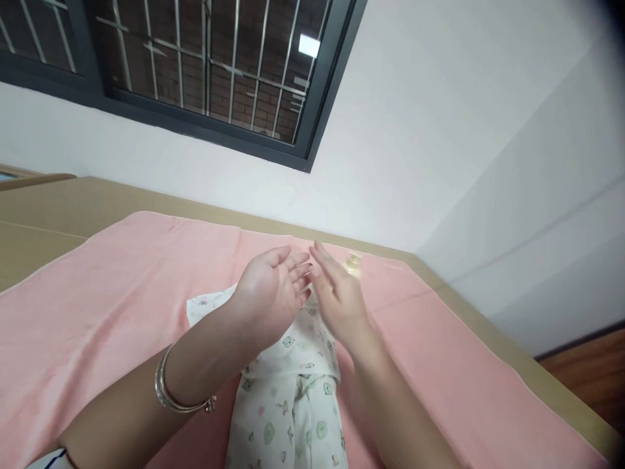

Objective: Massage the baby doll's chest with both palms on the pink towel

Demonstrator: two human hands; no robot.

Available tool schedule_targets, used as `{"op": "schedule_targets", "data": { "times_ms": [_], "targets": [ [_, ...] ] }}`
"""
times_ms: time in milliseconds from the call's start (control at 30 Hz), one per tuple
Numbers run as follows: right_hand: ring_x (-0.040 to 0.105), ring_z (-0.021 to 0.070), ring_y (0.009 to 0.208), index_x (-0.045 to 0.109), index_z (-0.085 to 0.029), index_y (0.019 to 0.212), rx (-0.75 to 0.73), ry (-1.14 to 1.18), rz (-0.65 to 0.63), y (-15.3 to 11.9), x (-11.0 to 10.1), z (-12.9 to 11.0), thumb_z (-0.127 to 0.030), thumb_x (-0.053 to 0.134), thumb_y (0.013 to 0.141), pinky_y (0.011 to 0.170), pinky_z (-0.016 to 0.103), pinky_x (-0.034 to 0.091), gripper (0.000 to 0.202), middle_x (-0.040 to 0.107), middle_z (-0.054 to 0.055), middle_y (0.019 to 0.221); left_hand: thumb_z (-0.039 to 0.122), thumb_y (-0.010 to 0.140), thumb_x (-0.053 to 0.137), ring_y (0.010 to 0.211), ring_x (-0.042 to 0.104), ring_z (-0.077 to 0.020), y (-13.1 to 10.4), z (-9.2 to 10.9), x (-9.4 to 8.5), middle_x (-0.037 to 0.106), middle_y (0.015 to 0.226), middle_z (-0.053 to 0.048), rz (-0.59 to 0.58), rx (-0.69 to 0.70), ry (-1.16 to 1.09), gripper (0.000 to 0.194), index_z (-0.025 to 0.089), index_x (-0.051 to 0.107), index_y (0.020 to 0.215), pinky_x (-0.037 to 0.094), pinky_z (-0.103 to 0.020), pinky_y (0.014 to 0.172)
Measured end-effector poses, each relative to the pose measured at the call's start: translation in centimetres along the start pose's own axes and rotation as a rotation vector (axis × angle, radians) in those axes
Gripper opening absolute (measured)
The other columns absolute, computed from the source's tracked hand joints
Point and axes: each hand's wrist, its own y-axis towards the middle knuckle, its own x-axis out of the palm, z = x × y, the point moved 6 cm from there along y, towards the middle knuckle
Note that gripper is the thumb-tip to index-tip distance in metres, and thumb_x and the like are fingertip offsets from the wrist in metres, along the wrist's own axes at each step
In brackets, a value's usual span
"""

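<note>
The left hand (271,293), fingers loosely spread, palm bare, and right hand (340,301), fingers outstretched, nothing visibly held, are above patterned clothes (288,417) on a pink blanket (146,293); a bottle (353,264) is just beyond the right.

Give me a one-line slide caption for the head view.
Bare left hand, palm open, and right hand held close together over white patterned clothing on a pink cloth.

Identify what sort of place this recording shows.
Likely a room in a home: a large pink cloth spreads over a flat tan surface, white cartoon-print clothing lies on it, and a dark-framed, metal-barred window is beyond.
</note>
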Motion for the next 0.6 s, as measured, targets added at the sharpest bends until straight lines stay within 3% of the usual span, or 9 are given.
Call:
{"op": "schedule_targets", "data": {
  "times_ms": [133,267,433,533,600],
  "targets": [
    [-0.004,0.0272,0.150,0.001,-0.014,0.157,-0.234,0.049,-0.191,-4.1,2.7,-5.9,-0.045,0.032,0.102,0.123,0.054,0.011,0.070,-0.004,0.008,0.163,0.041,0.099,0.026,0.133,0.050,-0.0286,-0.5,0.4,0.0,0.062,0.130,-0.015,-0.020,0.071,0.022,0.050,0.013,0.057,0.127,0.036,-0.049,0.115],
    [-0.013,0.0304,0.148,-0.024,-0.018,0.151,-0.334,0.137,-0.253,-6.5,2.5,-8.8,-0.052,0.031,0.101,0.123,0.058,0.009,0.082,-0.022,0.006,0.160,0.048,0.097,0.033,0.137,0.046,-0.0300,-0.6,0.7,-1.0,0.059,0.136,-0.012,0.002,0.239,0.165,0.049,0.018,0.060,0.125,0.032,-0.050,0.118],
    [-0.011,0.0286,0.149,-0.026,-0.020,0.151,-0.354,0.274,-0.196,-6.6,0.9,-9.0,-0.056,0.021,0.101,0.123,0.057,0.011,0.077,-0.017,0.003,0.162,0.049,0.099,0.034,0.148,0.023,-0.0273,-1.9,-1.3,-0.6,0.041,0.154,0.000,-0.011,0.561,0.360,0.049,0.028,0.047,0.141,0.025,-0.052,0.121],
    [-0.012,0.0266,0.149,-0.014,-0.028,0.154,-0.263,0.324,-0.052,-6.2,-0.1,-7.3,-0.055,0.019,0.101,0.124,0.057,0.008,0.068,-0.013,-0.003,0.163,0.049,0.101,0.029,0.150,0.009,-0.0232,-3.2,-4.0,0.5,0.035,0.156,0.008,-0.169,0.566,0.549,0.047,0.036,0.043,0.144,0.019,-0.050,0.123],
    [-0.011,0.0259,0.149,-0.008,-0.033,0.155,-0.173,0.365,0.036,-6.2,-0.5,-6.0,-0.062,0.016,0.099,0.124,0.057,0.010,0.068,-0.010,-0.007,0.163,0.049,0.101,0.032,0.150,0.010,-0.0225,-4.3,-5.3,0.9,0.037,0.155,0.011,-0.295,0.599,0.636,0.044,0.040,0.044,0.143,0.020,-0.049,0.123]
  ]
}}
